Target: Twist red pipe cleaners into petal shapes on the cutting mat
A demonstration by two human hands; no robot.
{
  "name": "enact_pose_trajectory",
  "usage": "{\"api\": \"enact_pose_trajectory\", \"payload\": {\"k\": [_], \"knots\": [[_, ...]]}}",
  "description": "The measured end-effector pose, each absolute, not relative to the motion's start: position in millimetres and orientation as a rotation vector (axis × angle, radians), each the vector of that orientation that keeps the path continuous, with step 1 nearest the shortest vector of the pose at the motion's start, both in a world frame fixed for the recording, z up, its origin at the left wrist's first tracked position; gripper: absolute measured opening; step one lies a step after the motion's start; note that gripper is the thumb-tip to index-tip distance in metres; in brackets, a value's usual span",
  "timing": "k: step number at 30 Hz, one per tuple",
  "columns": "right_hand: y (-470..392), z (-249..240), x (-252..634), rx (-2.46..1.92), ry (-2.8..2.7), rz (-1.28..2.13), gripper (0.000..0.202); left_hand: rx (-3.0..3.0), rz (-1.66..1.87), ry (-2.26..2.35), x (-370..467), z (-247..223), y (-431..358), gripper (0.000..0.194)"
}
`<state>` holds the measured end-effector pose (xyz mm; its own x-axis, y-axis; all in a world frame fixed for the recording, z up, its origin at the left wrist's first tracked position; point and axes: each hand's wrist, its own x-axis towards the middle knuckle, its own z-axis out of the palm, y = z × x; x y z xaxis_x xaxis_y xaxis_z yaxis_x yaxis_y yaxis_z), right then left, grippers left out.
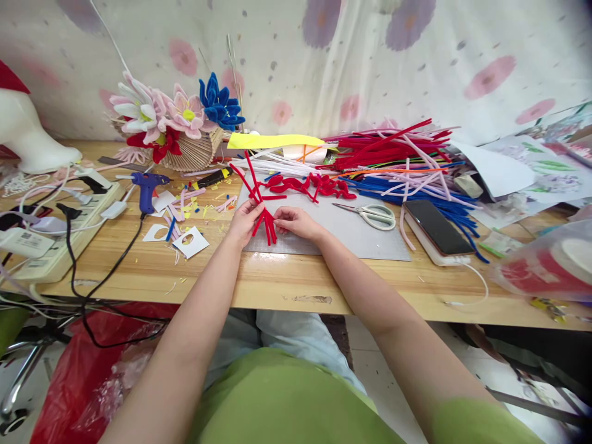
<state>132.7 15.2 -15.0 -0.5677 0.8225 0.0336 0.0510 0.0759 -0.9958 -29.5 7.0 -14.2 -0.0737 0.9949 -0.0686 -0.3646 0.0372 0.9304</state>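
My left hand (247, 220) is closed around a small bundle of red pipe cleaners (268, 229), whose ends fan out above and below the fingers. Close on the right is my right hand (295, 222), fingers curled together at the edge of the bundle; whether it pinches one of the stems is too small to make out. Both hands are over the left part of a grey mat (333, 240). Just behind them lie twisted red pipe cleaner shapes (319, 185). A pair of scissors (375, 216) with pale handles rests on the mat to the right.
At the back left stand fuzzy flowers (185, 114) by a woven fan. A blue glue gun (148, 188), a power strip (65, 231) and paper scraps (190, 242) lie left. Heaped pipe cleaners (393, 148), a phone (437, 227) and a bagged cup (550, 268) occupy the right.
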Motion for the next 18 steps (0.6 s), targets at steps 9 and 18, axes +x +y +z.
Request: {"api": "enact_pose_trajectory", "payload": {"k": [9, 18], "knots": [[14.8, -10.7, 131.3, -0.883, -1.588, 1.598, 0.023, 0.862, 1.451, 1.020, -25.9, -10.2, 4.2, 0.031], [14.0, -7.1, 131.1, -0.992, -1.552, 1.410, 0.030, 1.019, 1.273, 1.125, -23.7, -12.0, 0.2, 0.038]]}}
